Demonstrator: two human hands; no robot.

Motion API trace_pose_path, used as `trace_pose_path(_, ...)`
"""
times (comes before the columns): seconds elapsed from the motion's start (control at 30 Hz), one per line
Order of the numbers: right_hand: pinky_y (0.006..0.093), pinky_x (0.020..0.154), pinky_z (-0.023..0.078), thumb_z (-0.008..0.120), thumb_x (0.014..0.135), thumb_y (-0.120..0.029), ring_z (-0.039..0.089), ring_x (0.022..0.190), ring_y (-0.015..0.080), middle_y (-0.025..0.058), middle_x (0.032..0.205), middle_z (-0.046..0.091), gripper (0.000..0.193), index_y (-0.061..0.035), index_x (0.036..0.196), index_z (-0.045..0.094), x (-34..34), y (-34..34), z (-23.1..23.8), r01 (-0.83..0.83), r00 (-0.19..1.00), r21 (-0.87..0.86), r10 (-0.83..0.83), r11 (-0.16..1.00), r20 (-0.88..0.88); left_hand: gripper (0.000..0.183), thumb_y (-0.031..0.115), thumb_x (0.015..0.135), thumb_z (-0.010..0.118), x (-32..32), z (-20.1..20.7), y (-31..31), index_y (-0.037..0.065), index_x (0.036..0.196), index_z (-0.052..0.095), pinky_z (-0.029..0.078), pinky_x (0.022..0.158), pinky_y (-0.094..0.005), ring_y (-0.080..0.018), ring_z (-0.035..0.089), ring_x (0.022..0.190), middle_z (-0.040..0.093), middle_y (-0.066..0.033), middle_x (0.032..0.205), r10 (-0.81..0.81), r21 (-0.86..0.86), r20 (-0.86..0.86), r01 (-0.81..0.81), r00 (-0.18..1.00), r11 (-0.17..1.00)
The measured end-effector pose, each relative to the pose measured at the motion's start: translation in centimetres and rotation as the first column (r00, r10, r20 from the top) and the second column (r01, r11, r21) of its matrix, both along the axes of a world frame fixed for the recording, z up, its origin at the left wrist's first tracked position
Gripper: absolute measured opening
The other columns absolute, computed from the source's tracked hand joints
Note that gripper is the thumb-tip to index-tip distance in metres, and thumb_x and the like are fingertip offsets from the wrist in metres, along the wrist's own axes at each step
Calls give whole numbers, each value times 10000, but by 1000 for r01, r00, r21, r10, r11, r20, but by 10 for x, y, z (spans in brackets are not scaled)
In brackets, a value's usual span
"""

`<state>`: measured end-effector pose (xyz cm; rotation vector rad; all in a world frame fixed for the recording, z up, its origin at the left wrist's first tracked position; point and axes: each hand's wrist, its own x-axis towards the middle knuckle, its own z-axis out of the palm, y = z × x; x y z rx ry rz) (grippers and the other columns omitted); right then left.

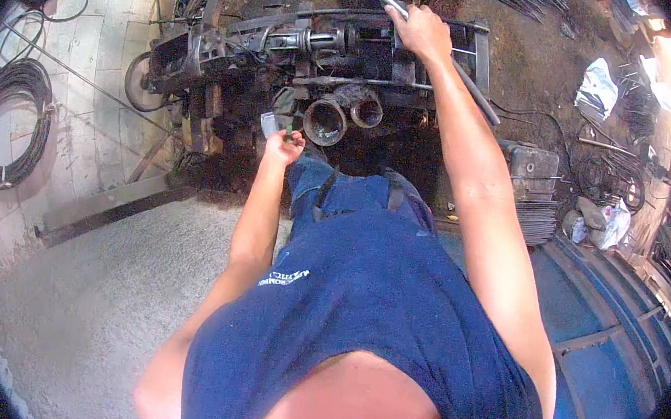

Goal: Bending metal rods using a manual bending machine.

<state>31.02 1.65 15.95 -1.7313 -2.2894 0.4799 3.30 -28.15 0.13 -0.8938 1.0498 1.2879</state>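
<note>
High over a dark, greasy machine (279,42), my right hand (421,32) is closed around a long grey metal bar (476,94). The bar slants from the upper edge down to the right, past my forearm. My left hand (283,148) is lower, at the machine's near side. Its fingers are curled about a small green piece (289,133), too small to name. Beside those fingers stands a pale flat plate (268,125). Two dark, open-mouthed metal cups, a larger one (325,124) and a smaller one (367,112), lie just right of my left hand.
A wheel (144,82) sticks out at the machine's left. Coiled black cable (11,126) lies on the tiled floor. A stack of thin metal strips (536,221) stands right, near a blue ribbed panel (581,346). White bags (597,89) and loose rods lie farther right.
</note>
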Motion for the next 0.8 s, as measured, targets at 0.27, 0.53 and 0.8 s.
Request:
trace_pose_path(0.27, 494, 805, 503, 410, 880, -635, 638, 926, 382, 212, 1019, 646, 660, -40, 969, 681, 9, 2, -2, 17, 999, -57, -19, 998, -45, 301, 278, 997, 292, 1, 3, 1, 16, 880, 385, 416, 631, -342, -197, 461, 657, 458, -81, 732, -4, -8, -19, 4, 1000, 1000)
trace_pose_path(0.53, 501, 799, 504, 418, 865, -654, 642, 913, 387, 219, 985, 656, 676, -40, 959, 685, 12, 3, 2, 29, 999, -64, -30, 998, -15, 279, 256, 987, 311, 0, 0, -2, 14, 882, 401, 425, 626, -344, -206, 475, 637, 471, -87, 718, -32, 23, -31, 32, 999, 999)
trace_pose_path(0.8, 502, 801, 503, 420, 864, -649, 640, 917, 391, 220, 987, 654, 672, -37, 969, 678, 5, 1, 6, 24, 999, -58, -26, 998, -25, 260, 239, 981, 310, -4, -6, -3, 16, 882, 399, 426, 621, -342, -200, 468, 629, 477, -88, 721, -7, 12, -7, 7, 1000, 1000)
